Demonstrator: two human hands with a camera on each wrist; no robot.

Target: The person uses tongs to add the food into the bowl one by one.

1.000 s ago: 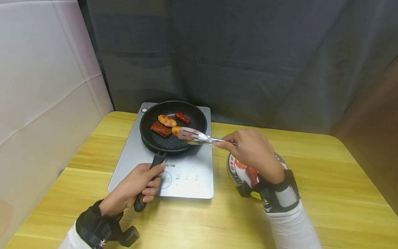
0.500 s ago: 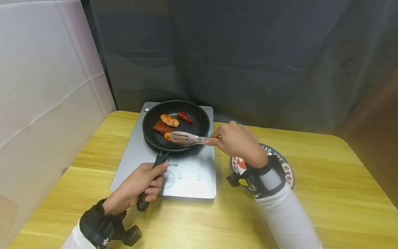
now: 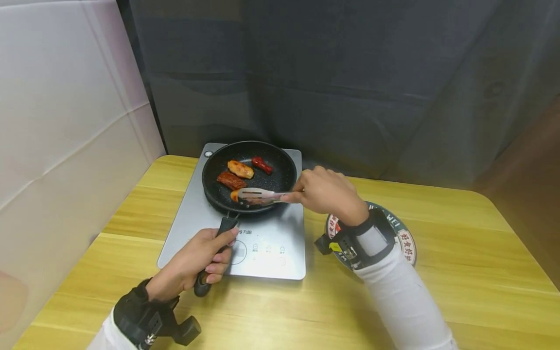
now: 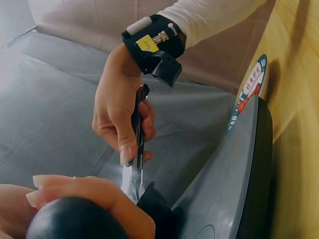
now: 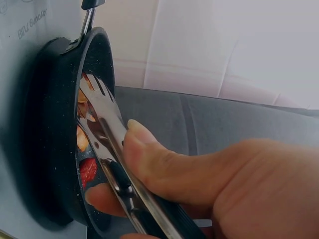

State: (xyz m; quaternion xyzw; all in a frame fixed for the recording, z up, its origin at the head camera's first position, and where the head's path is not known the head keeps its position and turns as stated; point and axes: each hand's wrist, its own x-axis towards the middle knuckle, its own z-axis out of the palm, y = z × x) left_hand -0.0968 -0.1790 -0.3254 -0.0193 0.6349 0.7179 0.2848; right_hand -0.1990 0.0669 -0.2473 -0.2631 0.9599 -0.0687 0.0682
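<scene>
- The right hand (image 3: 325,190), at three o'clock of the frying pan (image 3: 277,181), pinches steel tongs (image 3: 259,193) between thumb and fingers, back of the hand upward, forearm slanting in from five o'clock.
- The left hand (image 3: 209,255) is wrapped round the one black handle (image 3: 228,224), which points to seven o'clock, its forearm on that side too.
- The tongs cross the pan rim near four o'clock and hide most of one orange piece (image 3: 234,196) at their tips; whether they grip it I cannot tell.
- Three more pieces lie in the pan: brown slab (image 3: 232,180) at nine, golden wing (image 3: 240,169) at ten, red drumstick (image 3: 261,165) at one.
- Under the pan: one silver hob (image 3: 271,268).
- One plate (image 3: 408,245) at four o'clock, partly covered by the wrist strap (image 3: 372,238).
- Dark cloth (image 3: 328,97) hangs at twelve, behind the wooden table (image 3: 472,267).
</scene>
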